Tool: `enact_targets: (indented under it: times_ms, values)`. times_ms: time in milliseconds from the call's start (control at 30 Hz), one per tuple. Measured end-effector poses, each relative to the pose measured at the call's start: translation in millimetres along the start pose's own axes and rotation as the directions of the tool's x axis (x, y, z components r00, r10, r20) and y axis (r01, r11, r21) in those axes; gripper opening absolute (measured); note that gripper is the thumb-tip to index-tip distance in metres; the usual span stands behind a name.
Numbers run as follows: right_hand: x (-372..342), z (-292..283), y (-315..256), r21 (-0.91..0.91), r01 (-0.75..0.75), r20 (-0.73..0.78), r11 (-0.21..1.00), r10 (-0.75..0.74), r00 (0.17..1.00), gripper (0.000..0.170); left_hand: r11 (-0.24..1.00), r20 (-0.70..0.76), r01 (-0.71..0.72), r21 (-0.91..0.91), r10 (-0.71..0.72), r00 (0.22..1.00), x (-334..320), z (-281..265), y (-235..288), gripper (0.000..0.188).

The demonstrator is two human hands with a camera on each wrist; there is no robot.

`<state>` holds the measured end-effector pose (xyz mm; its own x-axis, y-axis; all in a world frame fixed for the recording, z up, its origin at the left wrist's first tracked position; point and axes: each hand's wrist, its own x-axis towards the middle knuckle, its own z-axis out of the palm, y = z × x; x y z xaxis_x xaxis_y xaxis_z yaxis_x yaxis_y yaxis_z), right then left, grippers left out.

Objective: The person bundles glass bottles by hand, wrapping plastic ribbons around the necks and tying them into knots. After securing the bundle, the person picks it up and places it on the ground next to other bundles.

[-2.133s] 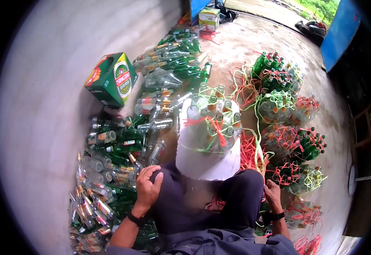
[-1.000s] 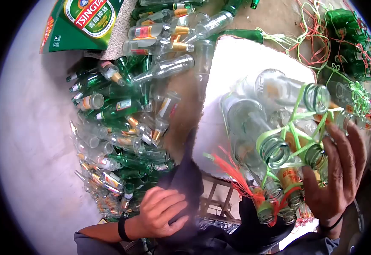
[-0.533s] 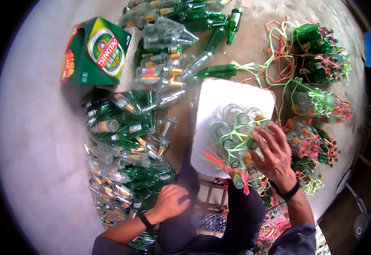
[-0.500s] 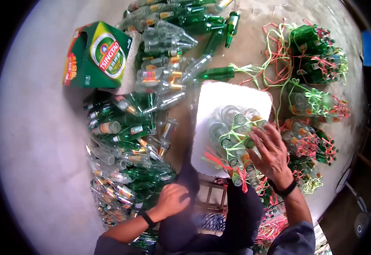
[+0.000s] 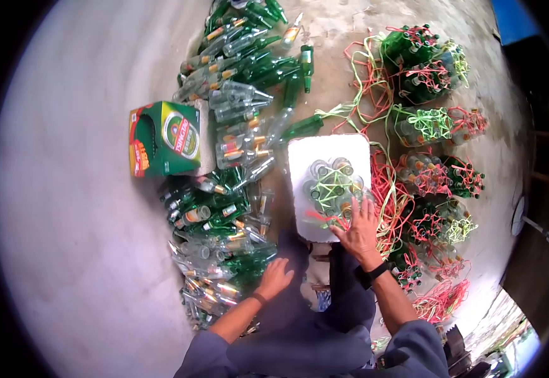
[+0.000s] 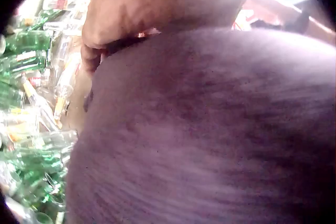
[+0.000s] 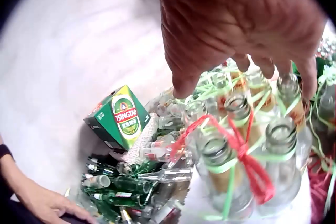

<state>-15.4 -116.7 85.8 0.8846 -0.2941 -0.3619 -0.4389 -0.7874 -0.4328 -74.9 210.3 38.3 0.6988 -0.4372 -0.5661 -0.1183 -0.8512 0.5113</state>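
Observation:
A bundle of clear glass bottles (image 5: 322, 200), tied around the necks with light green plastic strips, stands on a white board (image 5: 299, 230) before the person's knees. In the right wrist view, a red strip (image 7: 244, 153) is knotted between the near necks. My right hand (image 5: 361, 234) reaches over the bundle's right side; its fingers are spread and extended, right at the bottle necks. My left hand (image 5: 276, 277) rests on the left thigh, its fingers lying loosely over the dark trousers (image 6: 199, 124) and holding nothing.
Loose green and clear bottles (image 5: 227, 208) lie heaped at the left. A green Tsingtao carton (image 5: 177, 142) sits beside them. Along the right stand several tied bottle bundles (image 5: 422, 126), with tangled red and green strips (image 5: 384, 189) between them and the board.
From the right knee, my right hand has come up to the bundle and stays over its necks. The left hand remains on the left leg. The head view has swung and drawn back.

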Motion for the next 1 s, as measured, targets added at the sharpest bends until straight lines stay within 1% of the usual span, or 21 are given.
enact_targets:
  times_ms: [67, 100, 133, 200, 233, 300, 333, 400, 433, 467, 500, 533, 567, 600, 667, 700, 767, 800, 867, 933, 1000]
  values:
    - [3, 12, -1, 0.014, -0.015, -0.009, 1.000, 0.016, 1.000, 0.097, 0.996, 0.050, 0.050, -0.067, -0.046, 0.998, -5, -10, -3, 0.049]
    - [0, 20, 1, 0.022, -0.029, 0.001, 0.999, 0.029, 1.000, 0.099, 0.987, 0.067, 0.119, -0.108, -0.112, 0.991, -7, -18, -2, 0.049]
    - [-6, 28, 1, 0.034, -0.048, -0.004, 0.998, 0.048, 0.999, 0.099, 0.990, 0.080, 0.111, -0.091, -0.104, 0.991, -14, -28, 2, 0.049]
    - [-1, 36, 2, -0.025, -0.017, -0.073, 1.000, 0.015, 0.997, 0.100, 0.889, 0.205, 0.429, -0.160, -0.395, 0.895, -19, -44, 10, 0.048]
    - [0, 38, 3, -0.025, -0.028, -0.065, 0.999, 0.026, 0.998, 0.095, 0.897, 0.196, 0.414, -0.154, -0.383, 0.903, -28, -48, 14, 0.048]
    - [3, 38, 3, 0.001, -0.062, -0.054, 0.998, 0.062, 0.997, 0.092, 0.860, 0.085, 0.474, -0.189, -0.467, 0.880, -44, -50, 17, 0.050]
    - [5, 39, 4, 0.025, -0.092, -0.019, 0.995, 0.092, 0.996, 0.089, 0.867, 0.081, 0.463, -0.185, -0.456, 0.886, -42, -53, 17, 0.050]
    - [6, 38, 4, 0.040, -0.111, -0.015, 0.993, 0.112, 0.994, 0.086, 0.824, 0.121, 0.522, -0.221, -0.508, 0.853, -42, -64, 24, 0.052]
    - [6, 39, 4, 0.050, -0.114, -0.030, 0.992, 0.116, 0.993, 0.078, 0.810, 0.138, 0.538, -0.234, -0.520, 0.843, -38, -66, 27, 0.053]
    - [8, 41, 3, 0.060, -0.119, -0.044, 0.991, 0.122, 0.992, 0.072, 0.812, 0.138, 0.536, -0.229, -0.518, 0.844, -33, -68, 31, 0.053]
    - [10, 43, 2, 0.063, -0.126, -0.042, 0.990, 0.128, 0.991, 0.072, 0.857, 0.136, 0.501, -0.122, -0.485, 0.864, -29, -68, 35, 0.055]
    - [9, 45, 3, 0.042, -0.115, -0.051, 0.993, 0.117, 0.992, 0.065, 0.888, 0.143, 0.460, -0.015, -0.454, 0.880, -28, -69, 37, 0.056]
    - [7, 48, 5, 0.018, -0.102, -0.060, 0.995, 0.103, 0.993, 0.059, 0.899, 0.152, 0.438, -0.014, -0.431, 0.889, -26, -69, 35, 0.054]
    - [8, 49, 6, 0.016, -0.108, -0.067, 0.994, 0.109, 0.992, 0.059, 0.903, 0.154, 0.429, -0.013, -0.422, 0.893, -17, -70, 34, 0.054]
    - [11, 50, 0, -0.030, -0.134, -0.083, 0.990, 0.131, 0.988, 0.052, 0.881, 0.112, 0.472, 0.045, -0.474, 0.873, 1, -80, 24, 0.051]
    - [11, 49, -3, -0.045, -0.168, -0.059, 0.985, 0.165, 0.984, 0.052, 0.878, 0.114, 0.476, 0.051, -0.479, 0.870, -2, -87, 16, 0.051]
    - [18, 43, -11, -0.044, -0.211, -0.047, 0.977, 0.209, 0.977, 0.050, 0.931, 0.201, 0.362, 0.053, -0.365, 0.909, 23, -118, 3, 0.043]
    - [19, 43, -15, -0.054, -0.250, -0.012, 0.967, 0.250, 0.968, 0.048, 0.934, 0.194, 0.352, 0.061, -0.357, 0.914, 31, -134, -1, 0.043]
    - [22, 48, -17, -0.094, -0.256, -0.026, 0.962, 0.255, 0.967, 0.042, 0.948, 0.352, 0.314, 0.061, -0.314, 0.882, 41, -156, -6, 0.036]
    - [22, 64, -10, -0.135, -0.242, -0.109, 0.961, 0.228, 0.967, 0.048, 0.943, 0.325, 0.324, 0.075, -0.331, 0.886, 46, -162, -27, 0.035]
    - [23, 68, -9, -0.145, -0.226, -0.129, 0.963, 0.208, 0.970, 0.045, 0.954, 0.293, 0.297, -0.023, -0.278, 0.915, 52, -175, -31, 0.032]
